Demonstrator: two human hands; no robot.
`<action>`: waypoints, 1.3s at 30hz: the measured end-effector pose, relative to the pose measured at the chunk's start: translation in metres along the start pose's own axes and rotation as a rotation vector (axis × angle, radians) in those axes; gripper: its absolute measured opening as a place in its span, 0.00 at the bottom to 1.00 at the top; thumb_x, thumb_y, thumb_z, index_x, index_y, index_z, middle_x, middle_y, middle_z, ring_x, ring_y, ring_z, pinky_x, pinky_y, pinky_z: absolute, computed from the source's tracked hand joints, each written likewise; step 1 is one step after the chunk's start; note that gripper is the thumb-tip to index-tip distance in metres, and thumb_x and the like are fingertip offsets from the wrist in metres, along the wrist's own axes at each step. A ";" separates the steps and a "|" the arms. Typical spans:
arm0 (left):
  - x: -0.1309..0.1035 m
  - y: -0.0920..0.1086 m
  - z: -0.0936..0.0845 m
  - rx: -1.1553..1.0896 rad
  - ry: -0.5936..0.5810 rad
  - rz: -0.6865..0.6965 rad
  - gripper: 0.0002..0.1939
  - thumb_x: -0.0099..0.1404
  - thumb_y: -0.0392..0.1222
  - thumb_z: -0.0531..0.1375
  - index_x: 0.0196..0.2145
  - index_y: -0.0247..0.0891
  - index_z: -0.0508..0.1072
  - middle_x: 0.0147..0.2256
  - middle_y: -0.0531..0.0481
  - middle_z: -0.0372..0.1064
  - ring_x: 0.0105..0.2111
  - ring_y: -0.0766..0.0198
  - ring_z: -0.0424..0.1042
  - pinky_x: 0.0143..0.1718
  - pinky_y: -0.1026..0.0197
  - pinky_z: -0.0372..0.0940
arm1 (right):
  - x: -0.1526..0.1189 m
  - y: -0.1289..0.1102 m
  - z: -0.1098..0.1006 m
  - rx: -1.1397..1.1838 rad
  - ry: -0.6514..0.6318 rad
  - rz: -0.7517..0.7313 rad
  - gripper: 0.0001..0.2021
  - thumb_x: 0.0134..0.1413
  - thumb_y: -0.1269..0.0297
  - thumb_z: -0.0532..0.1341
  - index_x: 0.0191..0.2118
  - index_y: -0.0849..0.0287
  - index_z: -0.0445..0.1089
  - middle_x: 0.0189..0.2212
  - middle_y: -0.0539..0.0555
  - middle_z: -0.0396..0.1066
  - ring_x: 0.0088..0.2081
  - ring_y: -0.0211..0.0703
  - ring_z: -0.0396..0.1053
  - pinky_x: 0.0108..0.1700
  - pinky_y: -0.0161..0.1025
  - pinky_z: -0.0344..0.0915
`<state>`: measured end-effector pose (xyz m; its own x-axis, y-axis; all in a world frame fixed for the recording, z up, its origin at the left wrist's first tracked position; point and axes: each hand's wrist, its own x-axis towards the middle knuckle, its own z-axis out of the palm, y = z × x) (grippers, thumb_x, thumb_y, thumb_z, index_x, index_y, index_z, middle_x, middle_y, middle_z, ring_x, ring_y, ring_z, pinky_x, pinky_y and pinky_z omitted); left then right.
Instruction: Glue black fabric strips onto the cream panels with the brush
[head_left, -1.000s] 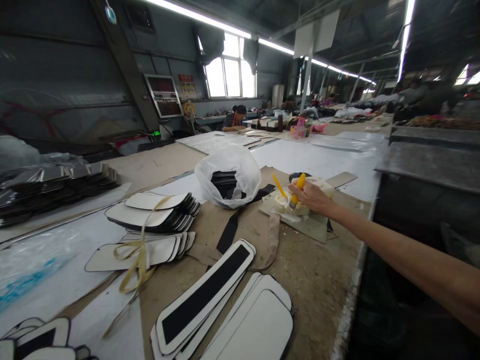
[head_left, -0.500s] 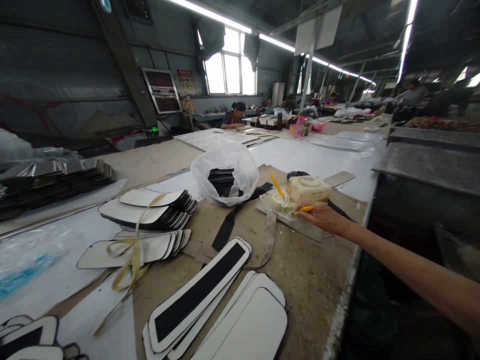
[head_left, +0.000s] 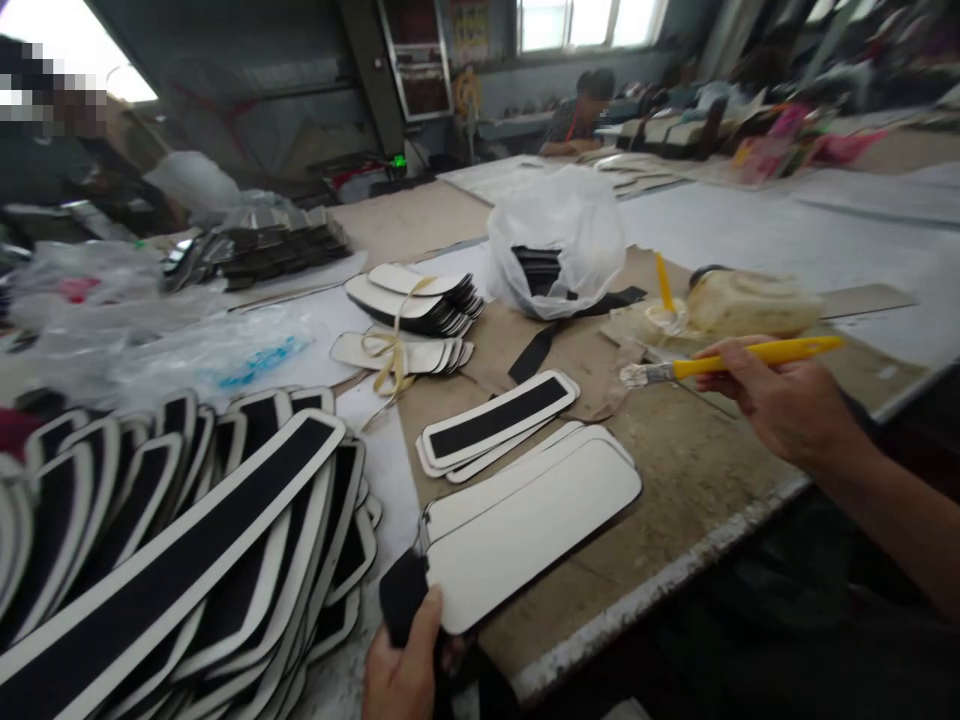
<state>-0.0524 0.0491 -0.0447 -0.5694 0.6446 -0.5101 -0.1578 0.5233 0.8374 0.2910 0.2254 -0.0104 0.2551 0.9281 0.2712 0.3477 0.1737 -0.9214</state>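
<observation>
My right hand (head_left: 787,400) is closed round a yellow-handled brush (head_left: 720,362), its bristles pointing left and coated with pale paste. At the lower middle, my left hand (head_left: 409,655) pinches a black strip (head_left: 405,597) beside the near left corner of a stack of white panels (head_left: 532,520). Just beyond these lie white pieces with a black inset (head_left: 499,420). A whitish pot (head_left: 666,318) with another yellow handle standing in it is beyond the brush, next to a yellowish plastic container (head_left: 757,300).
A large pile of black-and-white panels (head_left: 225,530) fills the lower left. White panels tied with ribbon (head_left: 412,300) and a plastic bag (head_left: 559,235) of black pieces stand farther back. A person (head_left: 581,115) sits beyond the table; another is at upper left.
The view has swung left and down. My right hand has lifted the brush away from the pot, and my left hand has come into view with a black strip.
</observation>
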 end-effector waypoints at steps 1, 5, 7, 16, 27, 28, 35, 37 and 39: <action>0.001 -0.002 -0.001 -0.086 -0.057 0.003 0.18 0.47 0.54 0.66 0.26 0.35 0.71 0.17 0.54 0.64 0.18 0.65 0.61 0.20 0.63 0.58 | -0.015 -0.011 0.008 0.161 -0.107 0.092 0.10 0.54 0.54 0.59 0.33 0.55 0.72 0.33 0.56 0.72 0.30 0.43 0.70 0.35 0.41 0.69; 0.000 -0.005 -0.006 -0.205 -0.209 0.011 0.16 0.51 0.50 0.66 0.27 0.35 0.68 0.20 0.55 0.64 0.20 0.69 0.59 0.22 0.66 0.57 | -0.088 -0.055 0.051 0.360 -0.455 0.314 0.11 0.54 0.55 0.60 0.35 0.56 0.73 0.31 0.52 0.70 0.27 0.35 0.69 0.30 0.32 0.67; -0.003 -0.005 -0.010 -0.202 -0.276 0.016 0.16 0.54 0.50 0.64 0.27 0.34 0.68 0.21 0.54 0.65 0.21 0.69 0.60 0.24 0.66 0.57 | -0.118 -0.068 0.075 0.376 -0.564 0.355 0.13 0.53 0.54 0.61 0.35 0.58 0.73 0.31 0.52 0.69 0.28 0.36 0.68 0.31 0.32 0.68; -0.003 -0.019 -0.020 -0.163 -0.372 0.057 0.17 0.59 0.52 0.59 0.26 0.33 0.70 0.22 0.49 0.70 0.23 0.66 0.65 0.28 0.65 0.60 | -0.154 -0.070 0.124 0.352 -0.610 0.428 0.15 0.54 0.52 0.60 0.35 0.61 0.70 0.29 0.51 0.69 0.28 0.35 0.69 0.33 0.33 0.67; -0.004 -0.027 -0.018 -0.098 -0.322 0.123 0.19 0.58 0.53 0.59 0.20 0.35 0.70 0.21 0.48 0.70 0.24 0.62 0.68 0.30 0.63 0.62 | -0.146 -0.070 0.100 -0.097 -0.403 -0.008 0.13 0.55 0.52 0.58 0.31 0.57 0.68 0.27 0.53 0.69 0.27 0.41 0.69 0.31 0.37 0.68; -0.004 -0.028 -0.017 -0.091 -0.304 0.120 0.19 0.57 0.54 0.59 0.20 0.35 0.71 0.20 0.47 0.70 0.24 0.62 0.69 0.30 0.63 0.62 | -0.144 -0.068 0.094 -0.150 -0.378 -0.052 0.12 0.55 0.53 0.58 0.31 0.57 0.69 0.28 0.53 0.69 0.28 0.41 0.69 0.31 0.38 0.68; -0.002 -0.034 -0.017 -0.045 -0.245 0.059 0.23 0.52 0.59 0.62 0.19 0.34 0.72 0.21 0.45 0.72 0.24 0.57 0.71 0.30 0.59 0.65 | -0.129 -0.054 0.065 -0.378 -0.218 -0.325 0.08 0.58 0.59 0.56 0.34 0.57 0.68 0.32 0.54 0.70 0.38 0.45 0.69 0.44 0.42 0.65; 0.001 -0.038 -0.018 -0.026 -0.247 0.056 0.24 0.50 0.61 0.62 0.20 0.33 0.73 0.21 0.43 0.72 0.24 0.55 0.71 0.30 0.57 0.65 | -0.126 -0.054 0.060 -0.404 -0.200 -0.377 0.07 0.58 0.61 0.55 0.35 0.57 0.68 0.33 0.55 0.70 0.39 0.45 0.69 0.45 0.42 0.65; 0.003 -0.039 -0.018 0.003 -0.249 0.045 0.25 0.48 0.63 0.62 0.18 0.33 0.73 0.21 0.42 0.72 0.24 0.53 0.71 0.30 0.56 0.66 | -0.124 -0.054 0.055 -0.427 -0.201 -0.417 0.06 0.58 0.63 0.55 0.36 0.56 0.68 0.33 0.55 0.70 0.39 0.45 0.70 0.45 0.42 0.66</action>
<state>-0.0626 0.0205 -0.0758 -0.3593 0.7845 -0.5054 -0.1338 0.4927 0.8599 0.1911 0.1192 -0.0099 -0.1394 0.8616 0.4881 0.7214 0.4260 -0.5460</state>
